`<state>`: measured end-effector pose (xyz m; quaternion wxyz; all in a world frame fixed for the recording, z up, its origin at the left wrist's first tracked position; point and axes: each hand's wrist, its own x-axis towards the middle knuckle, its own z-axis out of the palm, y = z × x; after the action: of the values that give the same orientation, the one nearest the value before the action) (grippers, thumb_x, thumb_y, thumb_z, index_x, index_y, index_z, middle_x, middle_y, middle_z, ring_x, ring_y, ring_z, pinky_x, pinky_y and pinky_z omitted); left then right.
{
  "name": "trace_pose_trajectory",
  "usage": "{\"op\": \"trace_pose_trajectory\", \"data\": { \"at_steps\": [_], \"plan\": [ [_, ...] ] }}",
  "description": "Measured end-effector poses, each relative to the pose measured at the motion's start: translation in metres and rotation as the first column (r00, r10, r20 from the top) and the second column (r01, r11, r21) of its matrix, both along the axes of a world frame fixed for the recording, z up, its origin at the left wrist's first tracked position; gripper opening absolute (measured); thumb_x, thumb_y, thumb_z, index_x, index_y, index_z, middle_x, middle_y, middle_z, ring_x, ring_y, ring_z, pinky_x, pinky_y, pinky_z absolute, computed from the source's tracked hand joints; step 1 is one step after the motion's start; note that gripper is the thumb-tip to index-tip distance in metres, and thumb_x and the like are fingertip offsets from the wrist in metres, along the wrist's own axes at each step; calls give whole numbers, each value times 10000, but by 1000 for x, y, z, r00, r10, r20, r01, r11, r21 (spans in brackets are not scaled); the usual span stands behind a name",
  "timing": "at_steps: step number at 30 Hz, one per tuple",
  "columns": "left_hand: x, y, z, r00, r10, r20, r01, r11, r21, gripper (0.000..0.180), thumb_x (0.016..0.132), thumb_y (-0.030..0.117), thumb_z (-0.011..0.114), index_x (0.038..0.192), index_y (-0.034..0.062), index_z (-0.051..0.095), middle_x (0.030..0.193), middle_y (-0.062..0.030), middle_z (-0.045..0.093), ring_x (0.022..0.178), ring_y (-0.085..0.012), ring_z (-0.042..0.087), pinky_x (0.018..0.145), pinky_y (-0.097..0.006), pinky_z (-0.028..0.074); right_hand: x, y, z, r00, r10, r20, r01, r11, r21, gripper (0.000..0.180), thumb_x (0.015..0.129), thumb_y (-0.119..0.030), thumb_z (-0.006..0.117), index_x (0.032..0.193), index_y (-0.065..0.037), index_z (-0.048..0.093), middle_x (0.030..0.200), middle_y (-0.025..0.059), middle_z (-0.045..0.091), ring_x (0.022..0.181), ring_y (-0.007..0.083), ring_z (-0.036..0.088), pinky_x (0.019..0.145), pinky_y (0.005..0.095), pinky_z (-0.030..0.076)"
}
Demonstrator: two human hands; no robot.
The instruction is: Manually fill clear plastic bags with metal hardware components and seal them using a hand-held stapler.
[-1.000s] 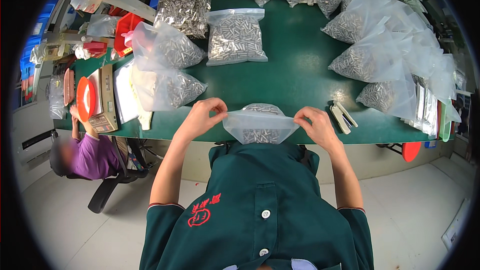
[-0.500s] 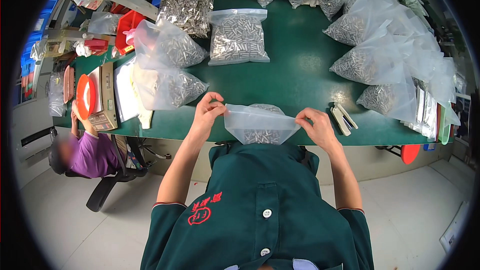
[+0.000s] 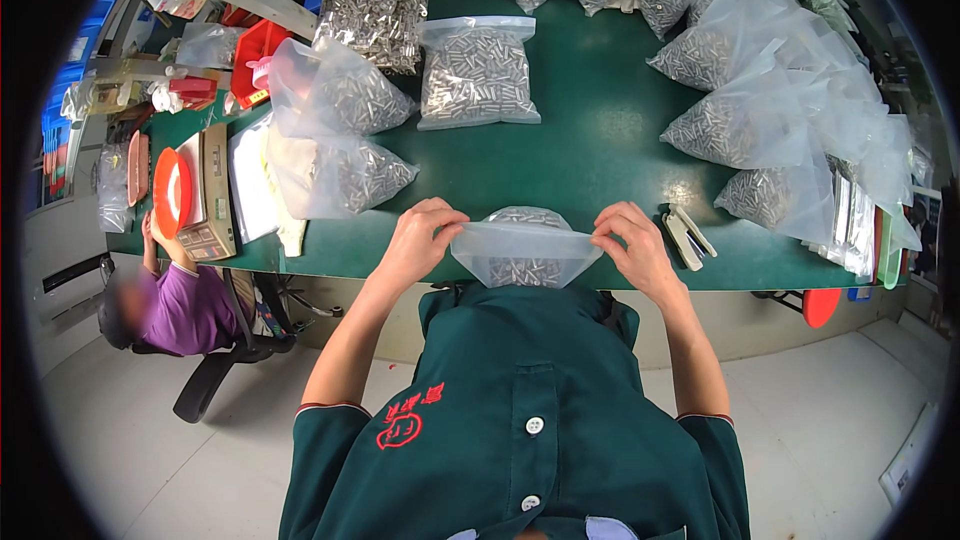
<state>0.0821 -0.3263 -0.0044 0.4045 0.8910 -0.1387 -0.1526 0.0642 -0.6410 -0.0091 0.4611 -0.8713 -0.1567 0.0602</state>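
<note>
Pinched at both top corners, a clear bag (image 3: pixel 522 252) of small metal parts is held over the near edge of the green table (image 3: pixel 600 140).

The bag's left corner is gripped between thumb and fingers of the left hand (image 3: pixel 420 240), its right corner by the right hand (image 3: pixel 635 248), and the mouth is stretched flat between them. A stapler-like tool (image 3: pixel 686 235) lies just beside the right hand. Farther off, filled bags (image 3: pixel 477 72) are spread across the table, piled thickest at the right. A scale (image 3: pixel 205 195) with an orange dish (image 3: pixel 170 192) sits at the left edge, where another person (image 3: pixel 175 305) is seated. The held bag's lower part is hidden behind the green shirt.
</note>
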Motion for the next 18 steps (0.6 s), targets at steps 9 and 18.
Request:
{"op": "trace_pose_trajectory", "data": {
  "at_steps": [9, 18],
  "plan": [
    [14, 15, -37, 833, 108, -543, -214, 967, -135, 128, 812, 71, 636, 884, -31, 662, 770, -62, 660, 711, -105, 573, 678, -261, 460, 10, -9, -36, 921, 10, -389, 31, 994, 100, 91, 780, -67, 636, 774, 14, 593, 683, 74, 561, 645, 158, 532, 594, 303, 440],
    [-1, 8, -89, 690, 93, -718, -415, 863, -288, 128, 828, 97, 648, 883, -16, 670, 777, -20, 639, 720, -81, 548, 655, -236, 442, -6, 2, -112, 748, 105, -655, 237, 880, 412, 106, 835, -102, 612, 837, 2, 595, 742, -23, 561, 674, 55, 474, 612, 225, 404]
  ]
}}
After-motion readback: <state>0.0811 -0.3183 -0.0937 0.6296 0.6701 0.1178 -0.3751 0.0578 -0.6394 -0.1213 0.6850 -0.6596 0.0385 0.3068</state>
